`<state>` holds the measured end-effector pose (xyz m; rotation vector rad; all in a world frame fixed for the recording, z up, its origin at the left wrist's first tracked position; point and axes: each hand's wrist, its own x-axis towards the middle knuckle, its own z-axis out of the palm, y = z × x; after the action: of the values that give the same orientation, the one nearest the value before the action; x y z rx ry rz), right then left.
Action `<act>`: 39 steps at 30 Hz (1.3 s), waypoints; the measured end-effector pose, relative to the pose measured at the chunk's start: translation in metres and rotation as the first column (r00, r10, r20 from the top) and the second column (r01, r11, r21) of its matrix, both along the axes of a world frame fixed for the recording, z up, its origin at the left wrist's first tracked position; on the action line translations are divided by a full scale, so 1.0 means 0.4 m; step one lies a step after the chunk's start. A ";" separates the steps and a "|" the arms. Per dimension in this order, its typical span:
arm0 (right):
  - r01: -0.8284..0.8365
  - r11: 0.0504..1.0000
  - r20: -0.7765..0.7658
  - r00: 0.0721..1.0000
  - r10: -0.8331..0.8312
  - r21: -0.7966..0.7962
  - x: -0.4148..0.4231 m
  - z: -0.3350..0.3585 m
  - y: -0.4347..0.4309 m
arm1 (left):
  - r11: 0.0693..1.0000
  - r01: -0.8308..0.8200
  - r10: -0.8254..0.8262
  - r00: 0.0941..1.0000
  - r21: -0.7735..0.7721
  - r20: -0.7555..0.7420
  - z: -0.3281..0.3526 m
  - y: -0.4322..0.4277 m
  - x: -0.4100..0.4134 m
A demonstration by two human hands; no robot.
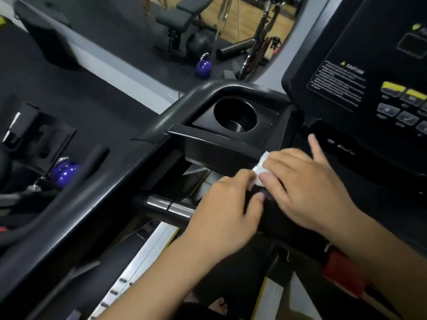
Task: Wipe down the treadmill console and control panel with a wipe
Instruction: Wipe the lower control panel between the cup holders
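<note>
A small white wipe (260, 166) lies against the black lower edge of the treadmill console (231, 148), just below the round cup holder (235, 116). My right hand (305, 188) covers most of the wipe. Its thumb is under the wipe, its fingers are on top, and its index finger sticks out toward the control panel (379, 93). My left hand (231, 204) reaches over the front handlebar (171, 206) and pinches the wipe's lower left corner. Yellow and grey buttons and a caution label are on the panel, at the upper right.
The treadmill's curved side rail (129, 172) runs along the left. Beyond it on the dark gym floor are purple kettlebells (203, 68), a black bench (175, 17) and a foam roller (235, 48). A red safety clip (342, 271) hangs at the lower right.
</note>
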<state>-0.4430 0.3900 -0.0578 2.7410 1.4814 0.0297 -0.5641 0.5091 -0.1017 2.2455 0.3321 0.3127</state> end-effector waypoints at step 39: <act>-0.109 0.984 -0.022 0.993 0.113 0.141 -0.140 -0.083 -0.161 | 0.841 0.265 -0.191 0.961 0.472 -0.200 -0.042 -0.084 -0.094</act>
<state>-0.4991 0.3257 -0.0909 2.7723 1.7021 0.0990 -0.6018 0.4756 -0.1184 2.7945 0.0512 0.1103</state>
